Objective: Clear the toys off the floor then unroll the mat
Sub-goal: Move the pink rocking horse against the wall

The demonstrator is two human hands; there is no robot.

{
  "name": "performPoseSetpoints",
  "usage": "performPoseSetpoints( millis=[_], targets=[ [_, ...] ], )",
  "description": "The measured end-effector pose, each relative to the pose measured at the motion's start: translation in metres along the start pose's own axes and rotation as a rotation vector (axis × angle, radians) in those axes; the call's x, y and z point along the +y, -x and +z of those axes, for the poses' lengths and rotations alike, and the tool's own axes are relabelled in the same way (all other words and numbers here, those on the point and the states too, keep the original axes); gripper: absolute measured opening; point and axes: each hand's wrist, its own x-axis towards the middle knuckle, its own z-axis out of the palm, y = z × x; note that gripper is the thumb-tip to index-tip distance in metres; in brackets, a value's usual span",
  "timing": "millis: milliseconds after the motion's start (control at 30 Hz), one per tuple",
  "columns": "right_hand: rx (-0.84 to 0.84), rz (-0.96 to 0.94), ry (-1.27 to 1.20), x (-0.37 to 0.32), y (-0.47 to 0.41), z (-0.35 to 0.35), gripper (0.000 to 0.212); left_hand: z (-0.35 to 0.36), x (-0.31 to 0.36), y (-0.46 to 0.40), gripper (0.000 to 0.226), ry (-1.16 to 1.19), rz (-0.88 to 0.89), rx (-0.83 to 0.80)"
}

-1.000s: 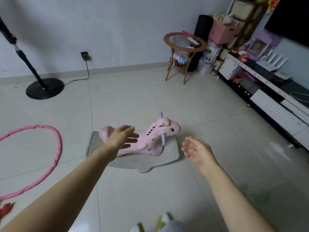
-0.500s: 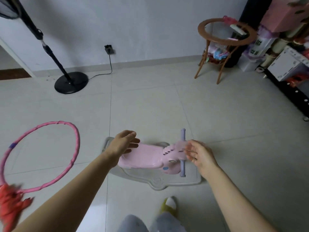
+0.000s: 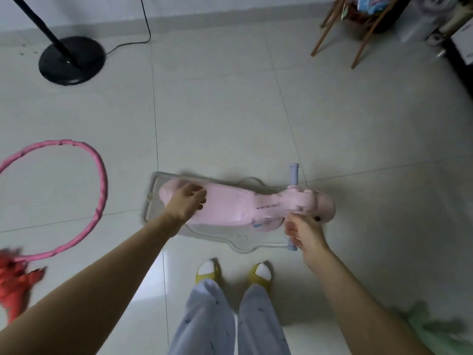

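Note:
A pink rocking horse (image 3: 230, 208) on a pale grey base (image 3: 245, 242) stands on the tiled floor just in front of my feet, head to the right. My left hand (image 3: 186, 203) rests on the back end of its seat, fingers curled over the edge. My right hand (image 3: 304, 231) is closed around the near lilac handle bar (image 3: 291, 245) by the horse's head; the far bar (image 3: 294, 174) sticks up behind. A pink hula hoop (image 3: 76, 201) lies on the floor to the left, with a red toy (image 3: 15, 283) beside it. No mat is in view.
A black fan stand (image 3: 71, 60) with its cord is at the back left. A wooden side table's legs (image 3: 358, 39) and stacked storage stand at the back right. A blurred green thing (image 3: 435, 329) lies at the bottom right. My slippered feet (image 3: 233, 272) are close behind the horse.
I have stepped up to the horse and the view has tilted down. Both hands went from open above the horse to resting on it, the right closing on the handle.

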Motion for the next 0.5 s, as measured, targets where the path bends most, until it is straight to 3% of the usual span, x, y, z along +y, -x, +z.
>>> performPoseSetpoints(
  millis=[100,200,267,500],
  targets=[
    [0.094,-0.028,0.073,0.017,-0.018,0.006,0.008,0.002,-0.02,-0.029,0.028,-0.153,0.002,0.009],
    [0.204,-0.021,0.131,0.037,-0.039,0.009,0.023,0.002,-0.041,-0.057,0.036,-0.351,0.011,0.028],
    [0.221,-0.004,0.185,0.05,-0.051,0.012,0.017,0.001,-0.056,-0.075,0.037,-0.439,0.007,0.037],
    [0.267,0.01,0.28,0.074,-0.097,0.021,0.035,-0.007,-0.101,-0.131,0.053,-0.618,0.024,0.143]
  ],
)
